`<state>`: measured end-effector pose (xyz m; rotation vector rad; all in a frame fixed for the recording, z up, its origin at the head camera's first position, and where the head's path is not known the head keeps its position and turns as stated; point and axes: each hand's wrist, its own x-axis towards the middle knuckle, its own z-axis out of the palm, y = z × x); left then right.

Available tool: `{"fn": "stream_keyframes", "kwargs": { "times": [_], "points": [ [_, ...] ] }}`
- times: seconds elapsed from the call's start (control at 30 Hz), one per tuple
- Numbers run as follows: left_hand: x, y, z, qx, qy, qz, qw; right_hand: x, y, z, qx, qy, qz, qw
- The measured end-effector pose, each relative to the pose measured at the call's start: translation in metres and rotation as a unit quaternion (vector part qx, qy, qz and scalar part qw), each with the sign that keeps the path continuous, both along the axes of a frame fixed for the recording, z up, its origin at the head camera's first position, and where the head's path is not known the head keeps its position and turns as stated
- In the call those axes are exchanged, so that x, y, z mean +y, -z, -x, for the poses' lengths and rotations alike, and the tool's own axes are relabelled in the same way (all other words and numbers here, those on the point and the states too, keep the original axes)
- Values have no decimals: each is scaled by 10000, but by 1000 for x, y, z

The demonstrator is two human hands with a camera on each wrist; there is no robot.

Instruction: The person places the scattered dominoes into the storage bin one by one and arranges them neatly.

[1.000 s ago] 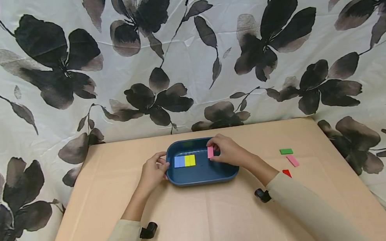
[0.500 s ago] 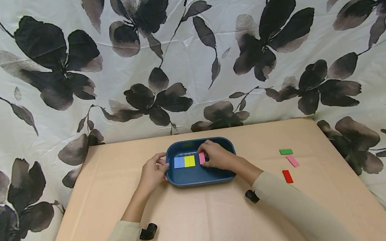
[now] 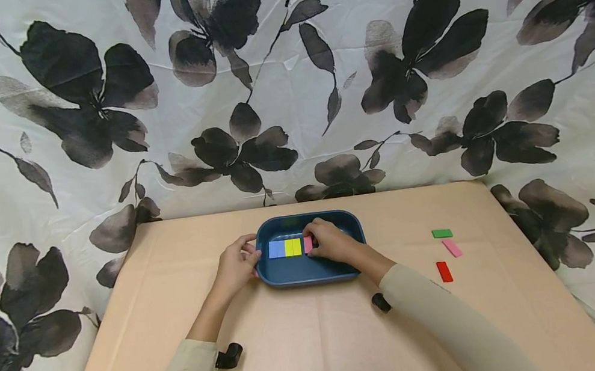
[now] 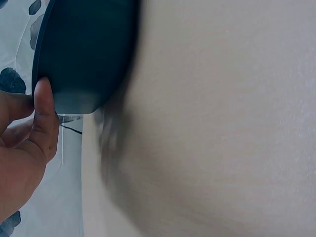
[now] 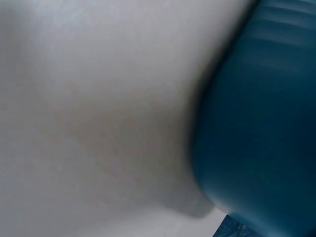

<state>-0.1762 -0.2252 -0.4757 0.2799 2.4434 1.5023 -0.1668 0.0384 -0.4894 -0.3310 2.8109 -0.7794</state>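
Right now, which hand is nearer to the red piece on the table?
The right hand. It pinches a pink piece inside the blue tray, to the left of the red piece. The left hand is farther away, at the tray's left end.

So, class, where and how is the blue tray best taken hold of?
The blue tray is probably best pinched by its left wall, coming from the left, where the left hand holds it: that wall rises clear of the strips, and the right hand reaches over the other end.

Near the worktop's (image 3: 303,342) far edge, the left hand (image 3: 236,267) grips a blue tray (image 3: 306,270); the right hand (image 3: 332,242) pinches 1 pink tile (image 3: 308,244).
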Motion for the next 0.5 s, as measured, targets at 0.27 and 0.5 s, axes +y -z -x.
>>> {"fn": "stream_keyframes", "kwargs": {
  "times": [0.27, 0.5],
  "points": [
    [0, 0, 1, -25, -10, -13, 10000, -2, 7, 2, -177, 80, 80, 9998],
    [0, 2, 1, -66, -19, -15, 10000, -1, 8, 0, -312, 159, 116, 9993]
  ]
}}
